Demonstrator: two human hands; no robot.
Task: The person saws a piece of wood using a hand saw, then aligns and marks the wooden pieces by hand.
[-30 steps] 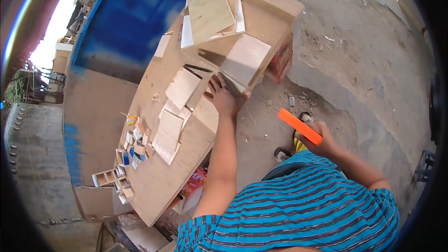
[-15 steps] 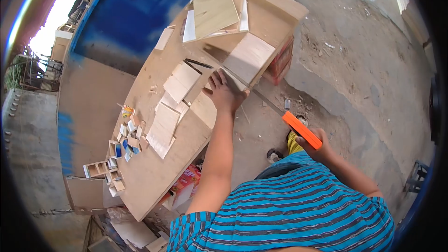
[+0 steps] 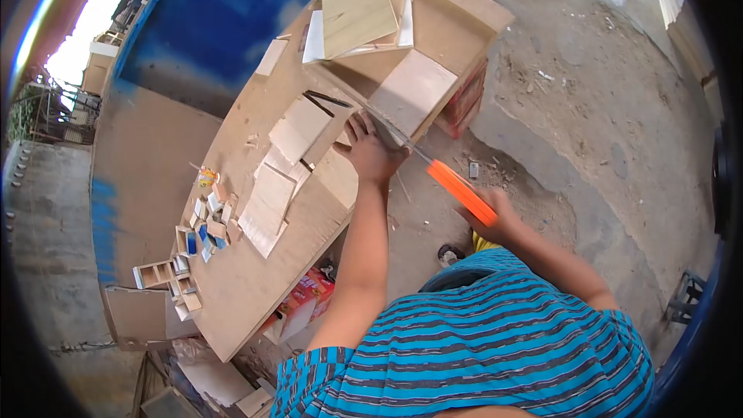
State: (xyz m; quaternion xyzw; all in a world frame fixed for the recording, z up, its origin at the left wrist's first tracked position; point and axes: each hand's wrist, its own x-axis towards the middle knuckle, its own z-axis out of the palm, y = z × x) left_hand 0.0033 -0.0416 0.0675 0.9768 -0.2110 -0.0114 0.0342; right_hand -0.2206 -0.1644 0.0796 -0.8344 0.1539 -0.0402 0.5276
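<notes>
My right hand [image 3: 497, 215] is wrapped round the orange handle of a handsaw [image 3: 458, 188]. Its narrow blade points up and left, running along the table's near edge just beyond my left hand. With fingers spread, my left hand [image 3: 373, 156] presses on a light wooden board [image 3: 334, 172] at that edge, its fingertips close to the blade. A dark, thin angled tool [image 3: 329, 99] lies on the table beyond my left fingers. Beside it are thin pale wooden panels [image 3: 300, 128]. Whether the blade is in the wood cannot be made out.
The long wooden table [image 3: 232, 302] carries small wooden pieces and little boxes [image 3: 203, 224] at its left end. Stacked sheets [image 3: 360, 8] and a pale panel [image 3: 414, 89] lie at the far end. A red crate [image 3: 467, 101] stands below; a printed carton [image 3: 308, 294] is under the table.
My right hand has pushed the saw up and left, bringing its orange handle nearer the table edge, with less blade showing. My left hand stays in place on the board.
</notes>
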